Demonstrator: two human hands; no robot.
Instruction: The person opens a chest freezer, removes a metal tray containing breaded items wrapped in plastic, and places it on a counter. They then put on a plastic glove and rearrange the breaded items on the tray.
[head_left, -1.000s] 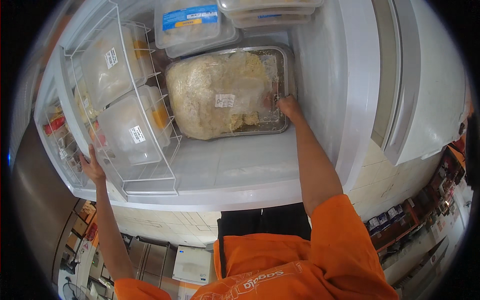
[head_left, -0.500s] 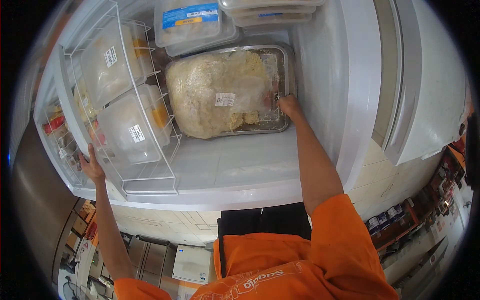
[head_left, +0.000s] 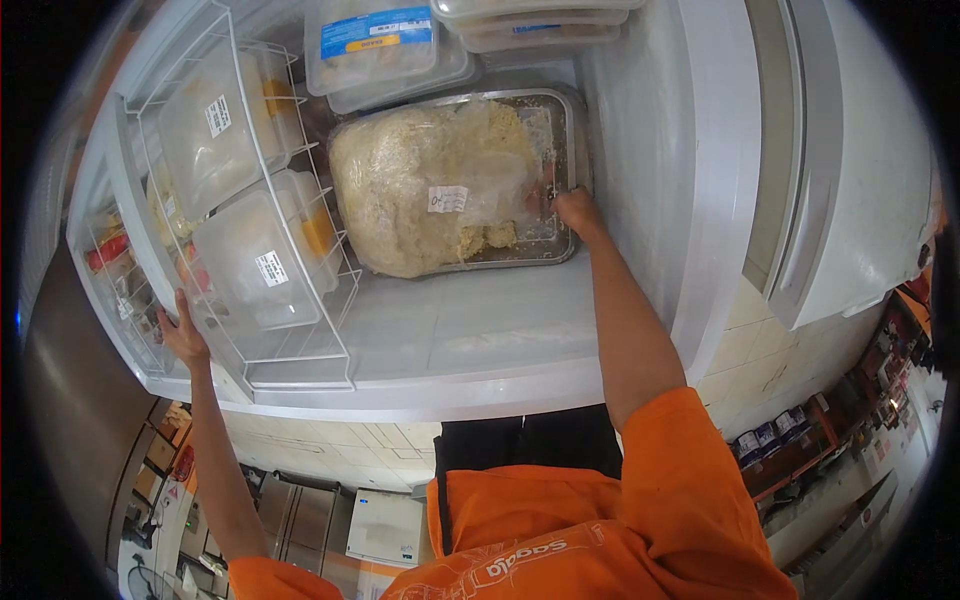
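Head view: my right hand (head_left: 575, 210) is deep in the chest freezer (head_left: 640, 150), fingers clenched on the right rim of the metal tray (head_left: 556, 130) on the freezer floor, just right of the wire basket (head_left: 300, 340). The tray carries a big bag of pale crumbly food (head_left: 420, 185) — frozen stiff, I judge, and heavy, the steel cold and likely slick with frost. One edge will tip it; both short rims look safer. My left hand (head_left: 182, 335) grasps the basket's near-left edge.

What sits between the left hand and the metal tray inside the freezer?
In the head view, a white wire basket of lidded plastic tubs lies between the left hand and the metal tray.
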